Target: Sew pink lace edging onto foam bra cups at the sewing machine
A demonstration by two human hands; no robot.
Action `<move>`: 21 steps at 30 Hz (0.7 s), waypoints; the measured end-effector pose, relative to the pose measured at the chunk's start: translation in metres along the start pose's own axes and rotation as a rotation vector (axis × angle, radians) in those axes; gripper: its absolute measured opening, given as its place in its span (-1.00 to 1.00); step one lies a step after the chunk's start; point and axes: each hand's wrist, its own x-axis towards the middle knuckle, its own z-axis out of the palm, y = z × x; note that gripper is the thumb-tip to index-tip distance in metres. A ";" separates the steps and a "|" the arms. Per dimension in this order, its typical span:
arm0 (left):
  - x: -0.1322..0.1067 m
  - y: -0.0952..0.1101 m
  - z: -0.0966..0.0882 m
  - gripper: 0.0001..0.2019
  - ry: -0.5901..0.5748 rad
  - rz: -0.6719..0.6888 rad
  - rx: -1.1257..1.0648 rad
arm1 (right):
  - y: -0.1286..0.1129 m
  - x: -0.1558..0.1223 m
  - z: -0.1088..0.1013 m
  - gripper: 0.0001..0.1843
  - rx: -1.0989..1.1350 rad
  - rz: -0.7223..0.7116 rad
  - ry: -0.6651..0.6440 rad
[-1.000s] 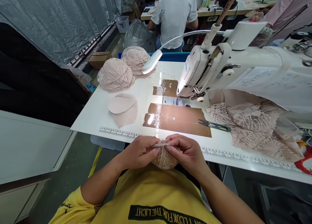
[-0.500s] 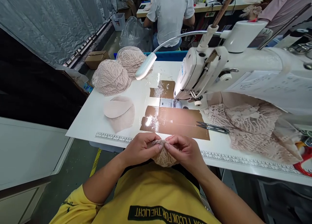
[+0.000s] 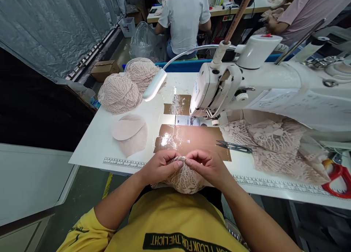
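Note:
Between my hands, at the table's front edge, hangs a beige lace piece [image 3: 188, 179] with a rounded, cup-like shape. My left hand [image 3: 161, 166] pinches its upper edge between thumb and forefinger. A finger's width away, my right hand [image 3: 210, 168] pinches the same edge, thumb on the near side. The lace droops below my fingers toward the yellow shirt; part of it is hidden behind my hands. Just beyond lies the brown tape-covered patch [image 3: 189, 137] on the table, and past it stands the white sewing machine [image 3: 211, 87].
Two piles of lace cups [image 3: 120, 93] and thin beige fabric pieces [image 3: 130, 133] lie left. Thread snips [image 3: 234, 147], lace pieces [image 3: 276, 142] and red-handled scissors [image 3: 338, 180] lie right. A lamp [image 3: 155, 86] reaches over the table [image 3: 90, 146]. Two people sit beyond.
More of the lace piece now shows below my fingers, spread wider and rounder. Both hands keep their pinch on its edge. The camera view has shifted slightly.

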 end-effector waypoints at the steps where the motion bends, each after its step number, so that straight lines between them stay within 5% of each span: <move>1: 0.001 0.001 0.000 -0.72 -0.006 0.007 0.022 | -0.002 0.001 0.001 -0.77 -0.015 0.003 0.013; 8: 0.010 0.006 -0.006 -0.76 0.003 0.056 0.066 | -0.004 0.007 -0.006 -0.79 0.032 0.021 0.001; 14: 0.025 -0.006 0.006 -0.69 0.065 -0.153 -0.431 | -0.003 0.018 -0.008 -0.70 0.247 0.126 -0.031; 17: 0.025 -0.004 -0.007 -0.68 0.242 -0.228 -0.572 | 0.000 0.021 -0.018 -0.69 0.274 0.129 0.061; 21: 0.019 0.021 -0.051 -0.76 0.621 0.009 -0.303 | 0.006 0.011 -0.044 -0.69 0.156 0.138 0.205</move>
